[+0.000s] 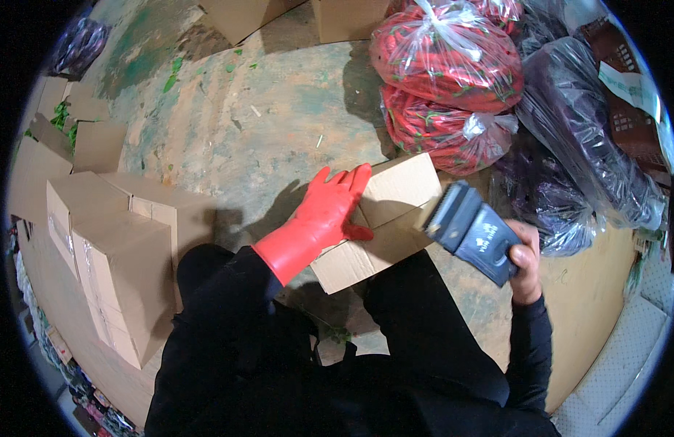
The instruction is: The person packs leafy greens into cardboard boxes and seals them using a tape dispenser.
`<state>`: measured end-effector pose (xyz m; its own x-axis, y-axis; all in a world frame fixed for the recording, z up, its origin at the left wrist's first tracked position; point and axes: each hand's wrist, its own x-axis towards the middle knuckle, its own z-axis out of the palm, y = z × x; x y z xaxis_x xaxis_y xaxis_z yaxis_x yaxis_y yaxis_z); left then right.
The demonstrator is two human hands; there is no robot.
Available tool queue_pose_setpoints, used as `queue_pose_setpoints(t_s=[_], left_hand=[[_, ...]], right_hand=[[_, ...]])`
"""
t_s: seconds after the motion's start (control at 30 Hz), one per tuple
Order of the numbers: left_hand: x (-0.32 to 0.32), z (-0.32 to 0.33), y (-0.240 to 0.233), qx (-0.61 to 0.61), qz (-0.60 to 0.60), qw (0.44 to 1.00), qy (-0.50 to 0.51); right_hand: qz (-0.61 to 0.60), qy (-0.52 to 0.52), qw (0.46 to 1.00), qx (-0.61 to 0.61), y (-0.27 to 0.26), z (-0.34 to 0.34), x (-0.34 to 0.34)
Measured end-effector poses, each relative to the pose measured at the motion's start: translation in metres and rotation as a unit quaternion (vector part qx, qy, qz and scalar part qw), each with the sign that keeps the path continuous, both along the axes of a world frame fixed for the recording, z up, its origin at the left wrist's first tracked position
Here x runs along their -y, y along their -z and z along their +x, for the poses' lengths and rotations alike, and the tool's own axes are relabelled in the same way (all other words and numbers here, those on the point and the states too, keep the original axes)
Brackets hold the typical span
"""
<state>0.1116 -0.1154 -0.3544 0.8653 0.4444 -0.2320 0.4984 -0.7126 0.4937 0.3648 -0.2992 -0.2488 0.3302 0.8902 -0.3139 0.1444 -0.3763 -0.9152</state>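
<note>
My left hand [331, 210] wears a red rubber glove and holds the end of a tan cardboard box [405, 191]. Its thumb lies across the top flaps, whose seam runs lengthwise. The box stands just in front of my knees, tilted across the view. In my bare right hand [525, 259] is a dark plastic packing-tape dispenser [476, 232] with a toothed cutting edge. That edge is close to the right end of the box; blur hides whether tape joins the two. The dispenser bears white writing.
Clear plastic bags of red chili peppers [449, 60] are stacked beyond the box. Bags of dark purple produce [566, 125] lie to the right, by a brown plastic crate [637, 131]. Closed cardboard cartons [124, 235] stand at left, near an open carton [99, 145] with green leaves.
</note>
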Motion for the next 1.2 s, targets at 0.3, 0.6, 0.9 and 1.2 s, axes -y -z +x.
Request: queue_pose_setpoints(t_s=[0.3, 0.6, 0.9, 1.2], left_hand=[[0.031, -0.007, 0.019, -0.059, 0.236, 0.966, -0.088], [0.056, -0.053, -0.024, -0.048, 0.059, 0.996, -0.038], [0.019, -0.074, -0.03, 0.055, 0.065, 0.991, -0.101], [0.039, -0.049, -0.041, 0.248, -0.675, 0.543, -0.433]], right_hand=[[-0.112, -0.291, 0.948, -0.064, 0.009, -0.017, -0.118], [-0.133, -0.271, 0.95, -0.083, 0.02, -0.008, -0.124], [-0.155, -0.274, 0.945, -0.088, 0.016, -0.024, -0.111], [-0.146, -0.309, 0.937, -0.077, 0.016, -0.019, -0.111]])
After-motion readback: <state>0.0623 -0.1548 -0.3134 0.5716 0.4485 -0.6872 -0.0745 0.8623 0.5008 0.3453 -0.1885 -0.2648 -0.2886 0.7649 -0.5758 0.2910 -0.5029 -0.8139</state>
